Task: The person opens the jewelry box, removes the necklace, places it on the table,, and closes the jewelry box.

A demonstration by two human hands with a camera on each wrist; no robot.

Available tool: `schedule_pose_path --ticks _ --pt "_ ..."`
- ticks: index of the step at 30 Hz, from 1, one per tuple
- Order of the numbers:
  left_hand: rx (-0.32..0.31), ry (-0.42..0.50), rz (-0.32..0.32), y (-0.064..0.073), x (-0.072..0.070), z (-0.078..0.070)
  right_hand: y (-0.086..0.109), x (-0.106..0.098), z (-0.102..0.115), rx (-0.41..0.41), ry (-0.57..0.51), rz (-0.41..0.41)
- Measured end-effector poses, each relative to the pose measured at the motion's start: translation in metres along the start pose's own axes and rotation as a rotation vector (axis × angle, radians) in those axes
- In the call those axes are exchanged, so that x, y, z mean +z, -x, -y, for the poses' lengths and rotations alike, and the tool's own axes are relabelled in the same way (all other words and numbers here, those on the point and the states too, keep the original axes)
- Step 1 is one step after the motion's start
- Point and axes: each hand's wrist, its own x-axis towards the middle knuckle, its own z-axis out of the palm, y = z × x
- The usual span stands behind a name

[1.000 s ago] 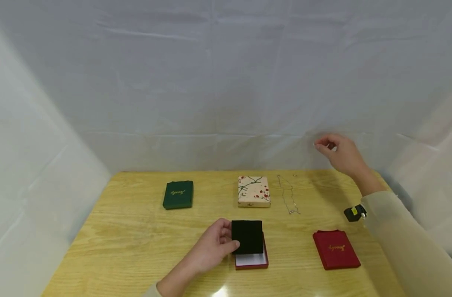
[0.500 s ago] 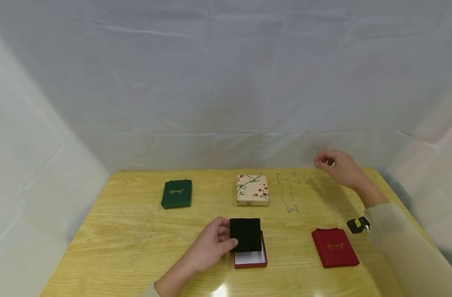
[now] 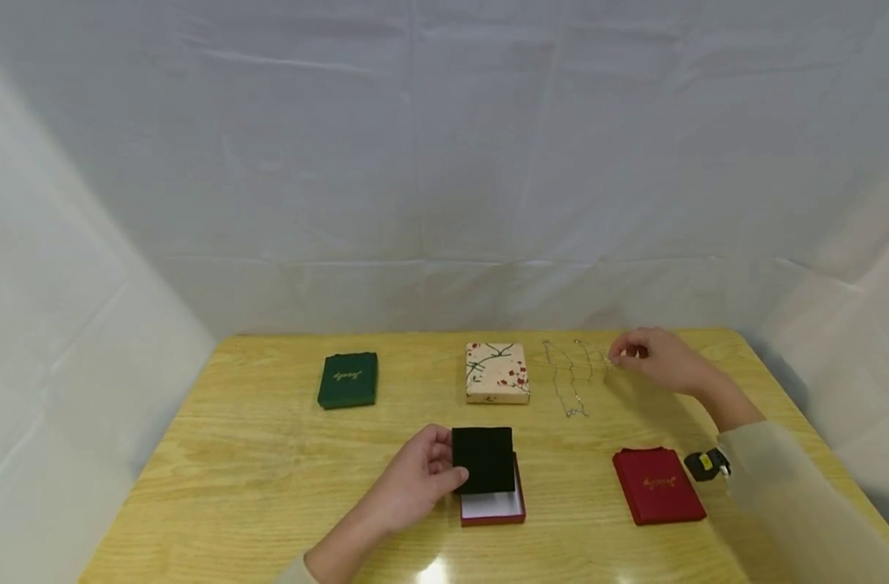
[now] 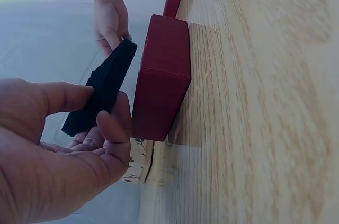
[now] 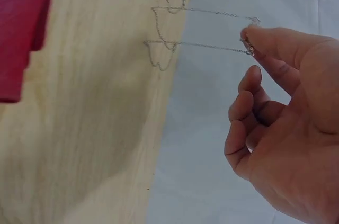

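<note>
My left hand [image 3: 415, 483] pinches a black square jewelry-box pad [image 3: 483, 460] between thumb and fingers. The pad is held above a red open box [image 3: 492, 521] with a white inside, covering part of it. In the left wrist view the pad [image 4: 106, 86] tilts beside the box's red wall [image 4: 165, 49]. At the back right, my right hand [image 3: 667, 361] pinches a thin silver necklace [image 5: 247, 45] by one end. Its strands stretch from the fingertips down to the table. Another silver necklace [image 3: 580, 413] lies spread out to the left of that hand.
A flowered cream box [image 3: 498, 373] stands at the back middle. Farther left is a flat green pouch [image 3: 348, 380] with gold lettering. A similar red pouch [image 3: 659, 487] lies at the right, near the right wrist's camera [image 3: 706, 465]. White sheeting [image 3: 342, 203] rises behind the table.
My right hand has come down from above the table's back edge, and more of the held necklace now lies on the wood. The left hand and black pad have stayed put.
</note>
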Motion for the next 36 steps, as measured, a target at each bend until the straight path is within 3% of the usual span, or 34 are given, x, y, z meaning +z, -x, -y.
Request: schedule_pose_path --ticks 5,14,21,36 --pt "0.009 -0.002 0.003 0.0 0.0 -0.001 0.005 0.006 -0.004 0.019 -0.049 0.098" --pt "0.008 0.0 0.007 0.0 0.0 -0.001 0.008 0.016 -0.011 0.031 -0.046 0.216" --pt "-0.001 -0.001 0.007 0.0 0.0 -0.001 0.009 0.027 -0.017 -0.019 0.0 0.259" --pt "-0.002 0.0 0.005 0.0 -0.001 0.0 0.008 0.038 -0.017 0.023 -0.038 0.294"
